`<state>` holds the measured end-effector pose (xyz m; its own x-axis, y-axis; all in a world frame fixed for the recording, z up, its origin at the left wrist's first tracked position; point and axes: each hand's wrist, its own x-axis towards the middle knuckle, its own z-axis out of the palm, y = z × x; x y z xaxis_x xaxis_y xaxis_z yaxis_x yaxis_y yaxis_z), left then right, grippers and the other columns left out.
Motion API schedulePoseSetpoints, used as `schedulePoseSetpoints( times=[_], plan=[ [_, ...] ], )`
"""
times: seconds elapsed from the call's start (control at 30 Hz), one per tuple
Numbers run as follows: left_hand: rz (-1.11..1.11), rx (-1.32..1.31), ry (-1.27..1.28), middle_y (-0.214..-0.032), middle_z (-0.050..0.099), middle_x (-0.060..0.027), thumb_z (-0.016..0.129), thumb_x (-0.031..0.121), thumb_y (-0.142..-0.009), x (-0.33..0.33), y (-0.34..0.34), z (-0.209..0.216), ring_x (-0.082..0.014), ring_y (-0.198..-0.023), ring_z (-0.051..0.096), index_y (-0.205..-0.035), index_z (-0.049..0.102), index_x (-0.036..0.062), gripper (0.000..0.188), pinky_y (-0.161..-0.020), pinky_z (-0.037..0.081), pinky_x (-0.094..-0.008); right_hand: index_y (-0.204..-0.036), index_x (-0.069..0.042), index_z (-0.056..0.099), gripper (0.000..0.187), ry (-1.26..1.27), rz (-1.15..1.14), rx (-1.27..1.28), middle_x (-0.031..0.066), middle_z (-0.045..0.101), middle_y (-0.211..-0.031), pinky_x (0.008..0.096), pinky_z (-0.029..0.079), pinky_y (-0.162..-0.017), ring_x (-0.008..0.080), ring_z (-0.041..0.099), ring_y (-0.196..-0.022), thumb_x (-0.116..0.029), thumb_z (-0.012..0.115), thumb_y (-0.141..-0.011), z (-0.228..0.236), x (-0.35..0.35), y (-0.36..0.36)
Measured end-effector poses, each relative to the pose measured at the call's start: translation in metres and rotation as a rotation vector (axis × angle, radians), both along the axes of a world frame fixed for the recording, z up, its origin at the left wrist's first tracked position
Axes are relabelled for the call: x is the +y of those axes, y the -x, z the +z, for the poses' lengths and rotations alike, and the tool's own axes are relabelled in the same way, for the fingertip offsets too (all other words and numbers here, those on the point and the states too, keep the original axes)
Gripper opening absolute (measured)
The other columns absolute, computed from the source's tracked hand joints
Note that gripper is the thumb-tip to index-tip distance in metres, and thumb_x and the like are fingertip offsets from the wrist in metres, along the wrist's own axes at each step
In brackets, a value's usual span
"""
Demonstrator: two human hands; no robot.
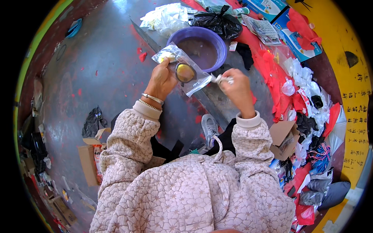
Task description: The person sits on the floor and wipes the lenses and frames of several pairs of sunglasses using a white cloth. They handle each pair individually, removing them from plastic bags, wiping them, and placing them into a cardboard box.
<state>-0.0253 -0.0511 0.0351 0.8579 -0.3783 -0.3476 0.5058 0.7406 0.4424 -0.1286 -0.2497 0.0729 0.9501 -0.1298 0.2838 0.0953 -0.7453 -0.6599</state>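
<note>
Our left hand (162, 79) pinches the clear bag (182, 68) of goggles, our right hand (235, 87) grips its corner at three o'clock; a hard tug could tear it.

Both forearms, in quilted pink sleeves, reach forward from the lower edge. The left hand (162, 79) is raised with fingers pinched closed, bracelets at the wrist. The right hand (236, 90) is curled shut beside it.

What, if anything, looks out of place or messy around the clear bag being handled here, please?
The clear plastic bag itself looks intact, held by the left hand with the right hand at its corner. The mess is to the right: torn red paper scraps and crumpled white plastic are heaped loosely, and red flecks dot the grey floor.
</note>
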Motion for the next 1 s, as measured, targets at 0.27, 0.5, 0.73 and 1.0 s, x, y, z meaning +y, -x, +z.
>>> schedulePoseSetpoints(
  times=[0.27, 0.5, 0.73, 1.0],
  plan=[
    [-0.153, -0.03, -0.043, -0.114, 0.053, -0.0179, 0.026, 0.028, -0.1, -0.008, 0.007, 0.001, -0.0301, -0.108, 0.052, -0.118, 0.042, 0.001, 0.036, -0.096, 0.041, -0.0454, -0.082, -0.004, 0.058, 0.012, 0.044, 0.34, -0.275, 0.0136, 0.058, -0.084, 0.0416, 0.048, -0.065, 0.0336, 0.059, -0.078, -0.006, 0.055, -0.07, 0.009, 0.061, -0.018],
    [0.007, -0.056, 0.096, -0.115, 0.051, -0.0186, 0.023, 0.027, -0.1, 0.011, -0.001, 0.019, -0.0302, -0.107, 0.052, -0.119, 0.039, 0.001, 0.036, -0.096, 0.042, -0.0436, -0.075, -0.004, 0.06, 0.01, 0.192, 0.022, 0.029, 0.015, 0.06, -0.077, 0.0409, 0.047, -0.063, 0.0332, 0.06, -0.072, -0.012, 0.06, -0.07, -0.005, 0.002, 0.0],
    [0.147, -0.072, 0.135, -0.12, 0.05, -0.0145, 0.027, 0.025, -0.1, 0.007, -0.002, 0.024, -0.0293, -0.112, 0.049, -0.122, 0.039, -0.0004, 0.036, -0.101, 0.036, -0.0442, -0.078, -0.002, 0.063, 0.015, -1.019, -0.023, 0.256, 0.0019, 0.061, -0.069, 0.0229, 0.044, -0.055, 0.0076, 0.054, -0.057, -0.012, 0.057, -0.086, -0.011, -0.025, 0.006],
    [0.189, -0.028, 0.082, -0.122, 0.049, -0.0141, 0.027, 0.023, -0.1, -0.002, 0.006, 0.034, -0.029, -0.114, 0.047, -0.122, 0.04, -0.0006, 0.035, -0.103, 0.034, -0.0441, -0.089, 0.002, 0.065, 0.015, -1.1, 0.08, 0.236, 0.0034, 0.062, -0.072, 0.021, 0.044, -0.055, 0.0078, 0.057, -0.062, -0.011, 0.06, -0.084, -0.006, 0.018, 0.002]
  ],
)
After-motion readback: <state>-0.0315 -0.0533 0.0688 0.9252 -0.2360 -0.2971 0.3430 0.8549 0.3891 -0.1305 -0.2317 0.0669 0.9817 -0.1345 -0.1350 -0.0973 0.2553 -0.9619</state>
